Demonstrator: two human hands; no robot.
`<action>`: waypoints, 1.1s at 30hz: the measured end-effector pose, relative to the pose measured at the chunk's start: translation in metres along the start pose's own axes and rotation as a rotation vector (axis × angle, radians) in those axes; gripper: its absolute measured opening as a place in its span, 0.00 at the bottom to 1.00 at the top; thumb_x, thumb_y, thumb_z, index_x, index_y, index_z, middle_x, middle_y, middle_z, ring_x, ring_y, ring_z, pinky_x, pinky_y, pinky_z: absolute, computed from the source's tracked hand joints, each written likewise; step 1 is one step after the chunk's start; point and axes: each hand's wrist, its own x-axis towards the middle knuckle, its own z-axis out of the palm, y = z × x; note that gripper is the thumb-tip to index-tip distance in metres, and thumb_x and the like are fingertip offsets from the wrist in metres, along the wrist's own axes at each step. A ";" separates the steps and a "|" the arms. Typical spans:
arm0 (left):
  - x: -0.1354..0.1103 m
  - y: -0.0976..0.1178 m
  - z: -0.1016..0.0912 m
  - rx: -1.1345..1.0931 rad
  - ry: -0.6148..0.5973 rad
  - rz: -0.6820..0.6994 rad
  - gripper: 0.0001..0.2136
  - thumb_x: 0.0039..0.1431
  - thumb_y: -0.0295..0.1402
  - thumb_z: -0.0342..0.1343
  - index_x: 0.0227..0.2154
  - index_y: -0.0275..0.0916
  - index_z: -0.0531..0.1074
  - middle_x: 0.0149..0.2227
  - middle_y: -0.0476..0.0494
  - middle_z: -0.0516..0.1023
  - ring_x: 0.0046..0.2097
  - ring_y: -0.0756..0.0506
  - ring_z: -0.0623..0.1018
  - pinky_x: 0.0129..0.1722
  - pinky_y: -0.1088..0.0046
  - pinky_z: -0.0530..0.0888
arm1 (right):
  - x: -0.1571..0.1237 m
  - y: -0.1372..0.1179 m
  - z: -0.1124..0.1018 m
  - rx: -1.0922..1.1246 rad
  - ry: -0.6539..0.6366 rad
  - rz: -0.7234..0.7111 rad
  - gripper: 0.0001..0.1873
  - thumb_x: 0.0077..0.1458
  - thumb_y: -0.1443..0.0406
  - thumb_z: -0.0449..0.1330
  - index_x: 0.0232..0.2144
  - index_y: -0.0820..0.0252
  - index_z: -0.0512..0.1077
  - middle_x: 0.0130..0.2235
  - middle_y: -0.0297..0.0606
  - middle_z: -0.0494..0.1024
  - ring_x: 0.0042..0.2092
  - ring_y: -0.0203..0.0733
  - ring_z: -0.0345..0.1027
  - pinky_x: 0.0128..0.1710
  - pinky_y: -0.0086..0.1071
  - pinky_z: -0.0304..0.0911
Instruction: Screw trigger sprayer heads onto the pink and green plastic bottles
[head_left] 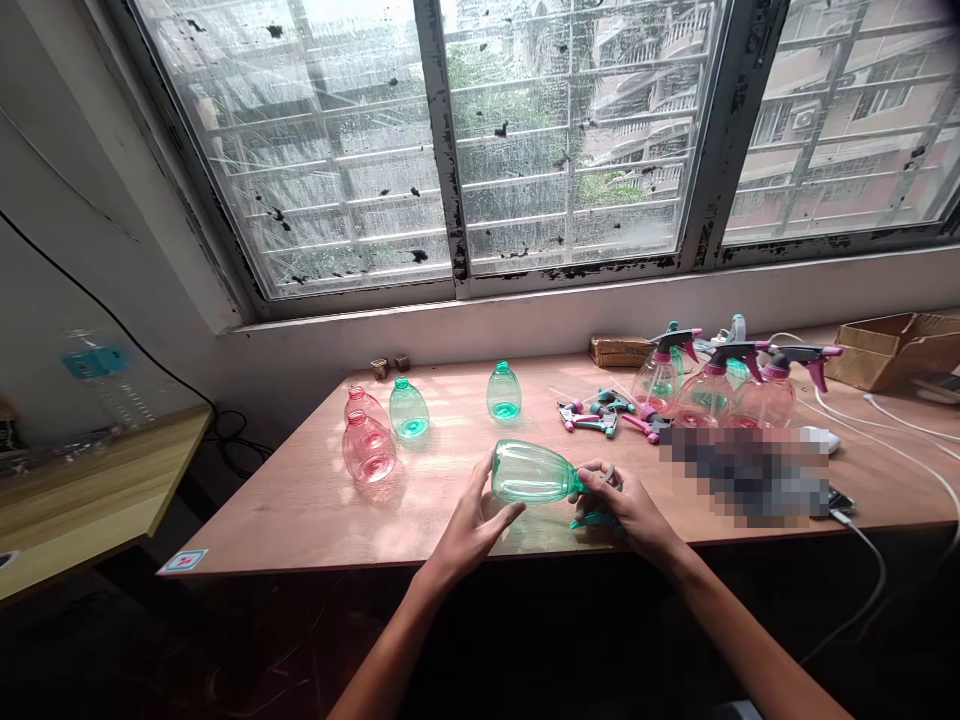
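Note:
A clear green bottle [531, 472] lies sideways in the air above the table's front part, its neck pointing right. My left hand [471, 522] grips it at the base, the fingers behind and the thumb below. At the neck, my right hand [628, 508] is closed around a teal trigger spray head [594, 519], partly hidden by the fingers. Whether the head is threaded on cannot be made out. Beyond my hands stands a green bottle [503, 395] without a spray head. Loose pink and teal spray heads [600, 412] lie in a pile to the right of it.
Pink bottles [369, 450] and another green bottle [409, 410] stand at the left. Several bottles with spray heads [705, 385] crowd the back right, near a cardboard box [892, 350]. White cables [900, 440] cross the right side. Windows [562, 140] rise behind the table [300, 510].

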 end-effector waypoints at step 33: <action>0.000 -0.013 -0.002 -0.034 0.083 -0.018 0.29 0.59 0.40 0.61 0.62 0.47 0.59 0.63 0.38 0.64 0.64 0.36 0.64 0.63 0.53 0.64 | 0.000 -0.002 0.000 -0.024 -0.037 0.002 0.19 0.56 0.51 0.65 0.36 0.61 0.70 0.30 0.39 0.81 0.27 0.42 0.75 0.30 0.35 0.69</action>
